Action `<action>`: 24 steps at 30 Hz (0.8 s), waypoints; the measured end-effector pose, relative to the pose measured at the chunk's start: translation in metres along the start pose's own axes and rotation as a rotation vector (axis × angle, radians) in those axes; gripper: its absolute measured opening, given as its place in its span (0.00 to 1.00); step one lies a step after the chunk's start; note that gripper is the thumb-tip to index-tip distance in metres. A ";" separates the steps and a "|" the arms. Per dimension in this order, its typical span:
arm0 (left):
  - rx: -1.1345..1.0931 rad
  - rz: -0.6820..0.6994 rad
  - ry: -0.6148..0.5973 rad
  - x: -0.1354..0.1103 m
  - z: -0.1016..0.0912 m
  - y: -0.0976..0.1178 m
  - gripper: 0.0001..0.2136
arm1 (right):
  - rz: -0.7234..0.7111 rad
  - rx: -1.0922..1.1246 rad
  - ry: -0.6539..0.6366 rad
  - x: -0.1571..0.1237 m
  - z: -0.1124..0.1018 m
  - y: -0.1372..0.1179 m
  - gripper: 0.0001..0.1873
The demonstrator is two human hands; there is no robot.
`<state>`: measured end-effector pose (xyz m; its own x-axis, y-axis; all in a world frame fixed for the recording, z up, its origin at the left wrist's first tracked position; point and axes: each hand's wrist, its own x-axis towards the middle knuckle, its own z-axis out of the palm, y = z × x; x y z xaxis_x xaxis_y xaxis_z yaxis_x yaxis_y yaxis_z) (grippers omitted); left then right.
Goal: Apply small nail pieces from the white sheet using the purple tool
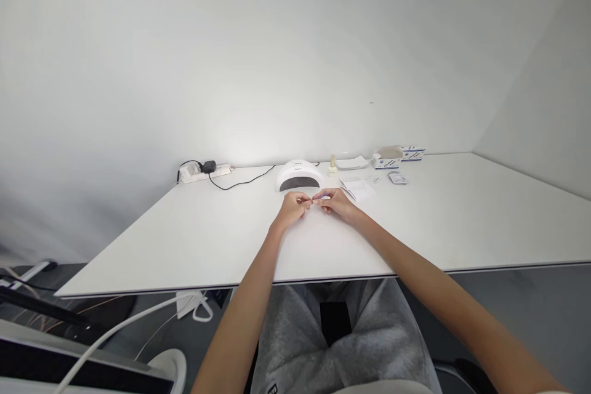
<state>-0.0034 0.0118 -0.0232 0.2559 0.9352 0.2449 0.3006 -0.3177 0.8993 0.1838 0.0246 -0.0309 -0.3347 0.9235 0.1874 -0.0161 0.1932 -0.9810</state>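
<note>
White table (184, 240) bears a nail lamp (299, 176), power strip (203, 172), papers (357, 188) and boxes (392, 157).

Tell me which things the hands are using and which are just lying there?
In use: left hand; right hand; small thin pinkish stick held between them.
Lying about: white domed nail lamp; white power strip; small yellowish bottle; blue-and-white cardboard boxes; white paper leaflet.
</note>
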 end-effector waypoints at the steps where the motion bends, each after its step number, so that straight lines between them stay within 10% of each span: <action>1: 0.003 -0.002 0.001 0.000 0.000 0.000 0.06 | 0.001 0.000 0.002 0.000 0.000 0.000 0.17; 24: -0.059 0.024 0.025 0.002 0.002 -0.004 0.08 | 0.037 0.029 0.030 -0.006 -0.002 -0.009 0.22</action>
<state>-0.0027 0.0146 -0.0268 0.2394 0.9313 0.2745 0.2397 -0.3307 0.9128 0.1878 0.0175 -0.0231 -0.3068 0.9396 0.1515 -0.0315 0.1491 -0.9883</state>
